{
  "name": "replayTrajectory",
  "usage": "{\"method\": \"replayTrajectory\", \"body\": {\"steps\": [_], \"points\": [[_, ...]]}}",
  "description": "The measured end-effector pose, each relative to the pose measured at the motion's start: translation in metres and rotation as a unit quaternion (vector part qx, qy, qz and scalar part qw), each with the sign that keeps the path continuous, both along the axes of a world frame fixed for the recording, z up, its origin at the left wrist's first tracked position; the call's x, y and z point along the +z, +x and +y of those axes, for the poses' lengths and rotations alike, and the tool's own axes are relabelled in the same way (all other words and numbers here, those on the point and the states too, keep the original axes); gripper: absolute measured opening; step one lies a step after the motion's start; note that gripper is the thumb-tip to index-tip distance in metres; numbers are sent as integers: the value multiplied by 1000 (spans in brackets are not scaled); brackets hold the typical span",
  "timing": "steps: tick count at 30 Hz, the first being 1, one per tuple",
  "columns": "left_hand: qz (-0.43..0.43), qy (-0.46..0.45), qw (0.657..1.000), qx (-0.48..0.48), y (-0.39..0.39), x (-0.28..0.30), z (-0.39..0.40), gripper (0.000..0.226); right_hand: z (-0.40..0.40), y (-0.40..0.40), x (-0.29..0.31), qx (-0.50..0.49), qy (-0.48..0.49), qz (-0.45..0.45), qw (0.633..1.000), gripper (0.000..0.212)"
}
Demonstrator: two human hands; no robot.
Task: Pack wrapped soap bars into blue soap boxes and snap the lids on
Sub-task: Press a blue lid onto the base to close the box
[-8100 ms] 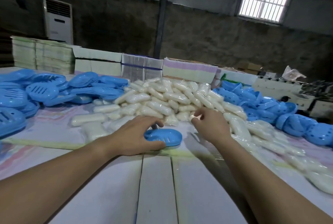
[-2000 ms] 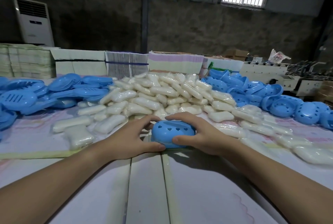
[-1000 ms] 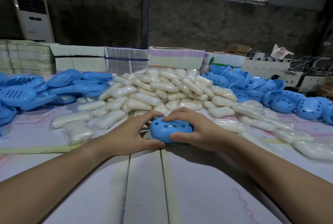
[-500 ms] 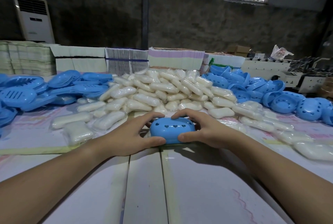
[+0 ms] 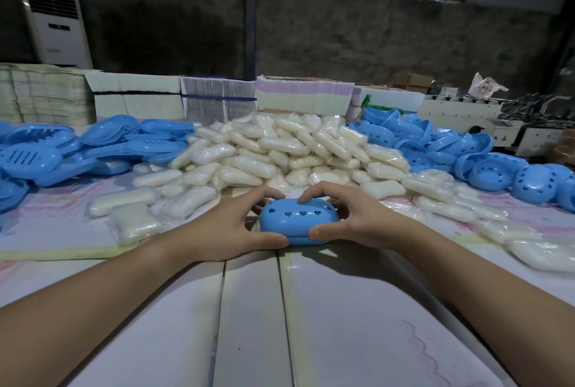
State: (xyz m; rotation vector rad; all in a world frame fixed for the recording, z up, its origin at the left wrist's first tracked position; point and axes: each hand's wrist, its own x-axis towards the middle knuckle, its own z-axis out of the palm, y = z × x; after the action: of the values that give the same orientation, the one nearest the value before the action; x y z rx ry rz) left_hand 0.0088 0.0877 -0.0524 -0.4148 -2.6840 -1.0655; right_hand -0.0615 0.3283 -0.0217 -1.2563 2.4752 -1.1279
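Far out at nine o'clock on the counter (image 5: pixel 357 340) I see the heap of flat blue trays (image 5: pixel 93 144), and next to it, toward twelve, the big mound of wrapped soap bars (image 5: pixel 264 150).

Nearer me, my left hand (image 5: pixel 227 231) grips the left end of the soap box (image 5: pixel 298 221), thumb curled along its near lower edge and fingers wrapped over the far side. The box sits on the counter dead ahead at twelve o'clock, just short of the mound, its domed lid (image 5: pixel 295 212) with the row of heart holes on top. My right hand (image 5: pixel 351 221) grips the right end the same way, fingertips on the lid's top and thumb at the seam.

My worry is the seam: I can't tell whether the lid has caught all round. If I squeeze one end harder, the lid may seat crooked, or the smooth box could squirt out from between my thumbs into the soap. Wrapper film trapped at the rim would also stop the catch; whether any is trapped is hidden.

At two o'clock lies the pile of spare domed lids (image 5: pixel 497 162), well apart.
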Motion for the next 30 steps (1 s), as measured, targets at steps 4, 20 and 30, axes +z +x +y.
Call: {"method": "replayTrajectory", "body": {"steps": [4, 20, 30], "points": [[16, -17, 1000, -11, 1, 0, -1, 50, 3, 0, -1, 4, 52, 47, 998, 61], [104, -100, 989, -18, 2, 0, -2, 63, -1, 3, -2, -27, 36, 184, 982, 49], [124, -97, 987, 11, -3, -5, -4, 49, -5, -1, -4, -44, 56, 227, 971, 47]]}}
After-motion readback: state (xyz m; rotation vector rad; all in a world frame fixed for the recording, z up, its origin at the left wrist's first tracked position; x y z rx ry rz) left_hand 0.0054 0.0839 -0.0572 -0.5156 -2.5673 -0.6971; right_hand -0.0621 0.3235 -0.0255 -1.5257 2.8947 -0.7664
